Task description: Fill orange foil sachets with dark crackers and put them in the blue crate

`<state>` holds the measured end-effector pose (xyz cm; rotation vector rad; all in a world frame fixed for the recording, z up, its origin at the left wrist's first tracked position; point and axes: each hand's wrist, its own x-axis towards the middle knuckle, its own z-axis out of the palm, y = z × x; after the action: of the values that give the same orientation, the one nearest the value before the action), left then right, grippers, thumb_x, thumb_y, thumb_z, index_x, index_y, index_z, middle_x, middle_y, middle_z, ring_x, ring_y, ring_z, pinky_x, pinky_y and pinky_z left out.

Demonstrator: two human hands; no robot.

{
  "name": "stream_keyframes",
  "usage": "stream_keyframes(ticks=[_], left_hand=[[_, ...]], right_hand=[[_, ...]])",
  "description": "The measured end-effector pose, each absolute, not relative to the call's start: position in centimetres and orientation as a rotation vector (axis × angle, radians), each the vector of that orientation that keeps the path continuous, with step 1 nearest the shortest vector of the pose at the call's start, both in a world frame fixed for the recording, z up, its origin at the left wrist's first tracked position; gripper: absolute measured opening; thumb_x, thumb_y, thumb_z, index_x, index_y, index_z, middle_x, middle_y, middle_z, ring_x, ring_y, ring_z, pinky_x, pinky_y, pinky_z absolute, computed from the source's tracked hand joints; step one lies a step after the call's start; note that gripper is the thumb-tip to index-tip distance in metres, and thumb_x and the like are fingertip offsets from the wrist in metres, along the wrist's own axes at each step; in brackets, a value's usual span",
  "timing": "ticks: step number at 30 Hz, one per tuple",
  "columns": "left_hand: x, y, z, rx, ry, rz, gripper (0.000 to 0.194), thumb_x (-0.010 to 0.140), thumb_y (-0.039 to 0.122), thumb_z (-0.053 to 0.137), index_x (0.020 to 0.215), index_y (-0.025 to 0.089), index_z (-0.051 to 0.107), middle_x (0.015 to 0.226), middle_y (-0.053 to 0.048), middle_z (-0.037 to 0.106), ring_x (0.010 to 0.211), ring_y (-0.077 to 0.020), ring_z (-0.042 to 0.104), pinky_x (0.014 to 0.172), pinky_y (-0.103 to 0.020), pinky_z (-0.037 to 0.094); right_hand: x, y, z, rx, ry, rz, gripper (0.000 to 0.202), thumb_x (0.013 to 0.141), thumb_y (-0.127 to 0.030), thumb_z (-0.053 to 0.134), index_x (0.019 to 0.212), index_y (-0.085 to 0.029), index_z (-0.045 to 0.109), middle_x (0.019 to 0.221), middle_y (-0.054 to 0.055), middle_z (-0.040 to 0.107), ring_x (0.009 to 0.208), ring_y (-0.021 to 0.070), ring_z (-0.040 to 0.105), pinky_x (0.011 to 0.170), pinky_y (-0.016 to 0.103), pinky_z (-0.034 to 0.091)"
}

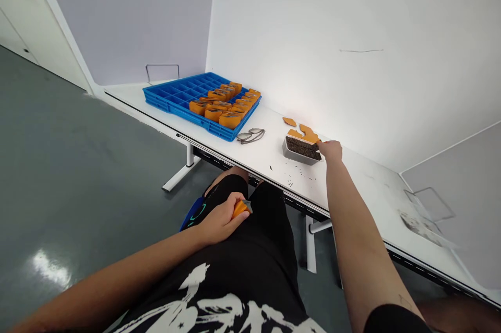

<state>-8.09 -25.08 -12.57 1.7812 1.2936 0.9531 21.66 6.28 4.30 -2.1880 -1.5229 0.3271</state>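
Low in the centre of the frame, our left hand [223, 221] had its grip closed around a small orange pouch [239, 209], its greyish end turned to the right. We judged it light and thin-walled, easily creased, and best held by its sides with gentle pressure.

Right of centre, our right hand [332, 150] reached to the right end of a pale tub [299, 157] packed with dark strips [301, 149]. Its fingertips were bunched there, but we could not tell whether that grip had hold of a strip. The strips looked slim and light, perhaps brittle, and best pinched singly by an end.

Flat orange pieces [311, 135] lay behind the tub, with dark flecks [290, 183] before it on the white bench [274, 166]. Eyeglasses [250, 135] lay between the tub and a blue compartment tray [176, 109] at upper centre-left, partly filled with more orange pouches [230, 121].
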Motion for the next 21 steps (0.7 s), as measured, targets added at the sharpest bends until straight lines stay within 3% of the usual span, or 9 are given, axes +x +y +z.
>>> stream_keyframes(ticks=[5, 8, 10, 13, 15, 17, 21], left_hand=[[-8.4, -25.3, -12.7, 1.736, 1.281, 1.072, 0.046, 0.106, 0.06, 0.04, 0.129, 0.02, 0.036, 0.108, -0.009, 0.064, 0.09, -0.0239, 0.064, 0.084, -0.041, 0.048], [-8.6, -25.7, -11.6, 1.7, 1.27, 1.186, 0.045, 0.108, 0.058, 0.038, 0.132, 0.021, 0.034, 0.106, -0.008, 0.063, 0.086, -0.0212, 0.062, 0.081, -0.038, 0.048], [-8.6, -26.2, -10.5, 1.69, 1.243, 1.262, 0.046, 0.108, 0.058, 0.038, 0.135, 0.021, 0.033, 0.106, -0.008, 0.062, 0.086, -0.02, 0.06, 0.082, -0.038, 0.049], [-8.6, -27.2, -8.6, 1.709, 1.153, 1.344, 0.05, 0.108, 0.061, 0.04, 0.138, 0.021, 0.031, 0.112, -0.01, 0.06, 0.092, -0.0206, 0.058, 0.087, -0.039, 0.049], [-8.5, -28.0, -7.3, 1.726, 1.071, 1.375, 0.051, 0.108, 0.062, 0.038, 0.138, 0.022, 0.029, 0.117, -0.011, 0.058, 0.096, -0.021, 0.057, 0.089, -0.039, 0.05], [-8.5, -28.7, -6.1, 1.75, 0.988, 1.374, 0.051, 0.108, 0.063, 0.038, 0.138, 0.024, 0.028, 0.121, -0.013, 0.056, 0.099, -0.0212, 0.058, 0.09, -0.039, 0.051], [-8.2, -29.5, -4.2, 1.808, 0.85, 1.356, 0.052, 0.106, 0.065, 0.044, 0.139, 0.027, 0.03, 0.129, -0.012, 0.053, 0.111, -0.0236, 0.058, 0.096, -0.04, 0.051]], right_hand=[[21.7, 3.7, 6.9, -1.87, -1.626, 0.196, 0.036, 0.104, -0.041, 0.066, 0.13, -0.017, 0.064, 0.135, 0.012, 0.062, 0.119, 0.0254, 0.063, 0.103, 0.048, 0.058], [20.3, -0.1, 8.9, -1.489, -1.877, 0.22, 0.027, 0.1, -0.038, 0.073, 0.114, -0.015, 0.071, 0.131, 0.01, 0.066, 0.125, 0.0274, 0.063, 0.111, 0.055, 0.052], [19.0, -3.9, 10.1, -1.183, -2.088, 0.319, 0.017, 0.096, -0.041, 0.076, 0.097, -0.024, 0.078, 0.128, 0.005, 0.069, 0.122, 0.0262, 0.066, 0.117, 0.054, 0.05], [16.9, -10.7, 11.4, -0.731, -2.314, 0.428, 0.02, 0.093, -0.053, 0.077, 0.093, -0.033, 0.08, 0.138, -0.002, 0.066, 0.136, 0.0281, 0.059, 0.123, 0.054, 0.047], [15.7, -15.0, 11.9, -0.337, -2.482, 0.463, 0.014, 0.102, -0.041, 0.069, 0.108, -0.035, 0.079, 0.146, -0.003, 0.062, 0.145, 0.0304, 0.051, 0.127, 0.062, 0.04], [14.9, -18.3, 12.1, -0.232, -2.568, 0.411, 0.023, 0.107, -0.032, 0.06, 0.123, -0.039, 0.074, 0.149, -0.006, 0.059, 0.151, 0.03, 0.044, 0.128, 0.064, 0.038], [14.7, -21.6, 11.4, -0.176, -2.604, 0.346, 0.03, 0.11, -0.032, 0.051, 0.134, -0.042, 0.067, 0.153, -0.008, 0.056, 0.154, 0.0305, 0.04, 0.126, 0.064, 0.041]])
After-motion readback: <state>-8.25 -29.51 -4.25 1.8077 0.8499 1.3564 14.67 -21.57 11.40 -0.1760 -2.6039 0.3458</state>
